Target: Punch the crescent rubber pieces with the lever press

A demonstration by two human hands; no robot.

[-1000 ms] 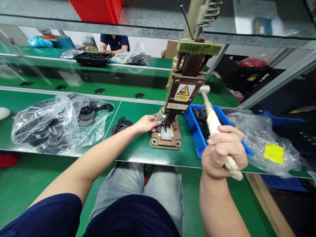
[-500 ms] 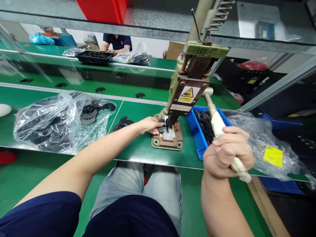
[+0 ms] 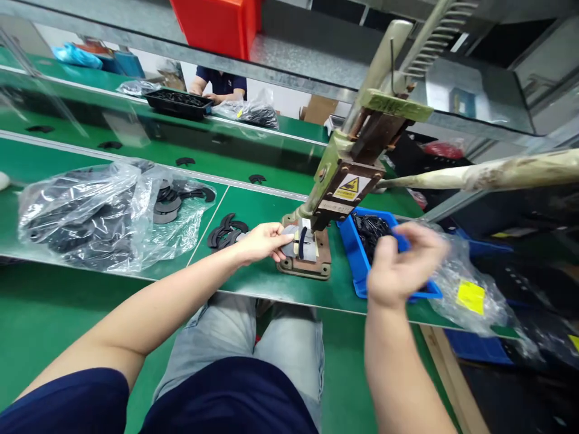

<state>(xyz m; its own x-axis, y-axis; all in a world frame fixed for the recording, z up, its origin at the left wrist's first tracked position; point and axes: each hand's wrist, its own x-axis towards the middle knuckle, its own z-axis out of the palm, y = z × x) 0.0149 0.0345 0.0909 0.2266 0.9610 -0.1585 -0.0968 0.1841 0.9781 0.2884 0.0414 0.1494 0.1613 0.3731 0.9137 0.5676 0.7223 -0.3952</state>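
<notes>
At the base of the green hand press (image 3: pixel 323 250), my left hand (image 3: pixel 266 243) pinches a dark curved piece (image 3: pixel 287 235) by its left side. Another black curved part (image 3: pixel 302 242) stands on the press plate beside it. My right hand (image 3: pixel 404 262) is off the lever and blurred, over the right side of a blue bin (image 3: pixel 359 271) of small black parts (image 3: pixel 371 232); whether its fingers hold anything is unclear. The press lever (image 3: pixel 488 172) points out to the right, above that hand.
Loose black curved pieces (image 3: pixel 226 231) lie left of the press. Further left is a clear bag (image 3: pixel 90 217) of them. Another plastic bag (image 3: pixel 470 295) lies right of the bin. A person (image 3: pixel 221 84) works across the belt, and a red bin (image 3: pixel 217 27) sits overhead.
My right hand has let go of the lever and moved to the blue bin. The lever has swung up to the right. The dark piece in my left hand has shifted slightly left.
</notes>
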